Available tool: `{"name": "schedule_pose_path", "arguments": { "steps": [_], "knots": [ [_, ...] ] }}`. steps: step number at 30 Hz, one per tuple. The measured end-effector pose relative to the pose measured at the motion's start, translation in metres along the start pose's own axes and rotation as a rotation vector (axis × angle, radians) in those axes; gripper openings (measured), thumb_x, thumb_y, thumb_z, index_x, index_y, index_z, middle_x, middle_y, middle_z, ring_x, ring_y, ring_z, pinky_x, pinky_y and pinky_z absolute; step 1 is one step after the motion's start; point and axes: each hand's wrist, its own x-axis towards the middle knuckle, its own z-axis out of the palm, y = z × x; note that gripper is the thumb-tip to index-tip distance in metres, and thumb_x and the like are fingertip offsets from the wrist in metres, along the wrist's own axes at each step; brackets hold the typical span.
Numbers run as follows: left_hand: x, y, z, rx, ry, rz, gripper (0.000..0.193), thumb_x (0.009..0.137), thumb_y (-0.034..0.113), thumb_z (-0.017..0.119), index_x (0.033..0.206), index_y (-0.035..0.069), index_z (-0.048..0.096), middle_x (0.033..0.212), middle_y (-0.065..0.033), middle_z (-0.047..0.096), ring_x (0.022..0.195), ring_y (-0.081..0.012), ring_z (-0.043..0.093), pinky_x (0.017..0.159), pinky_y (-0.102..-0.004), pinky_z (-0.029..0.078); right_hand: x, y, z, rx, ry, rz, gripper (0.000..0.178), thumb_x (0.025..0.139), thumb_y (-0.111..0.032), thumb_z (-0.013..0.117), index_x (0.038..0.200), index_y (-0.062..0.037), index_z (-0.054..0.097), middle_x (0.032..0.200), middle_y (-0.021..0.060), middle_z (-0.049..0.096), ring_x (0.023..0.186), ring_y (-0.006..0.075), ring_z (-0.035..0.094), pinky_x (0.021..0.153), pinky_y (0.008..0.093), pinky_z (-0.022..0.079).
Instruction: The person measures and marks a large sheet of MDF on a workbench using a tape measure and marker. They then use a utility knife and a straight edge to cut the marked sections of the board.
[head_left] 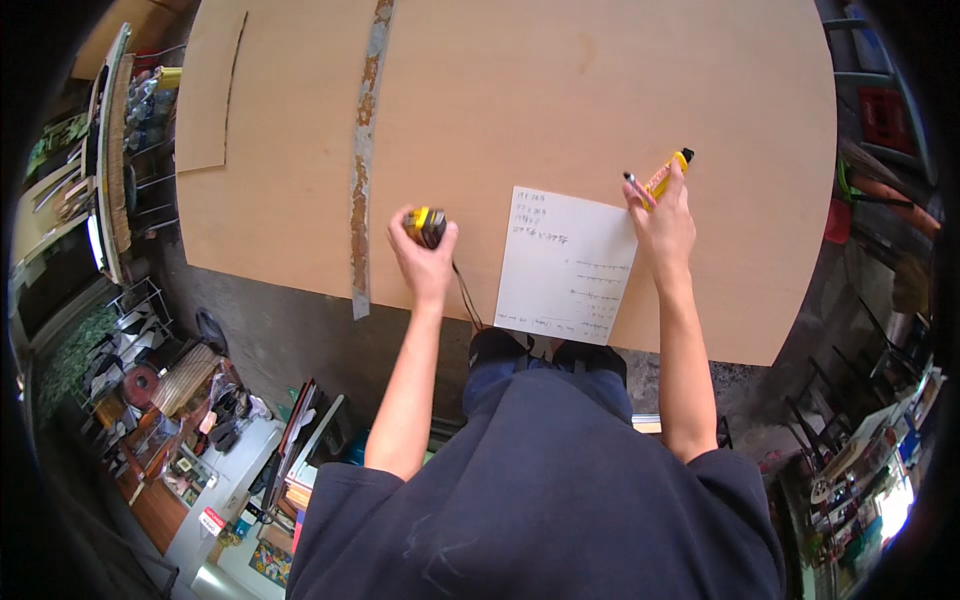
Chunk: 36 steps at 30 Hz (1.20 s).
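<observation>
The left hand [425,262] closes its grip around a yellow tape measure [427,226], just left of the white paper sheet [565,265]. The right hand [662,222] grips a yellow marker [668,174] and a pen [636,187] at the sheet's upper right corner. The sheet lies on the plywood surface [520,90], with a rusty metal strip [363,160] well to its left.

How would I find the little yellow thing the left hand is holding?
Look at the big plywood board. Near its front edge lies a white paper sheet; left of it, the left hand grips a tape measure, round, yellow and black, unlike the long yellow knife.
</observation>
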Motion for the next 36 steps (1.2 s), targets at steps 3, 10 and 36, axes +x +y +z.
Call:
{"name": "schedule_pose_path", "arguments": {
  "steps": [3,10,36],
  "knots": [
    [0.049,0.024,0.008,0.122,-0.048,0.056,0.069,0.074,0.019,0.083,0.134,0.012,0.050,0.119,-0.0151,0.050,0.113,-0.0345,0.053,0.095,-0.0464,0.047,0.030,-0.012,0.015,-0.030,-0.082,0.023,0.082,0.083,-0.033,0.075,0.149,-0.0139,0.030,0.118,0.0163,0.061,0.087,0.0391,0.071,0.068,0.0451,0.059],
    [0.091,0.000,0.048,0.362,0.059,0.362,0.078,0.080,0.042,0.077,0.144,0.015,0.044,0.130,-0.0142,0.053,0.125,-0.0352,0.049,0.105,-0.0503,0.037,0.063,-0.036,0.036,0.160,-0.002,-0.150,0.060,0.088,-0.029,0.071,0.140,-0.0113,0.047,0.111,0.0129,0.065,0.092,0.0341,0.070,0.072,0.0415,0.058],
    [0.096,-0.012,0.057,0.427,0.077,0.337,0.082,0.080,0.044,0.074,0.145,0.011,0.038,0.143,-0.0129,0.048,0.139,-0.0331,0.041,0.113,-0.0488,0.031,0.027,0.115,0.018,-0.238,0.367,-0.100,0.037,0.089,-0.021,0.059,0.125,-0.0129,0.061,0.098,0.0058,0.062,0.089,0.0282,0.057,0.083,0.0432,0.043]
  ]
}}
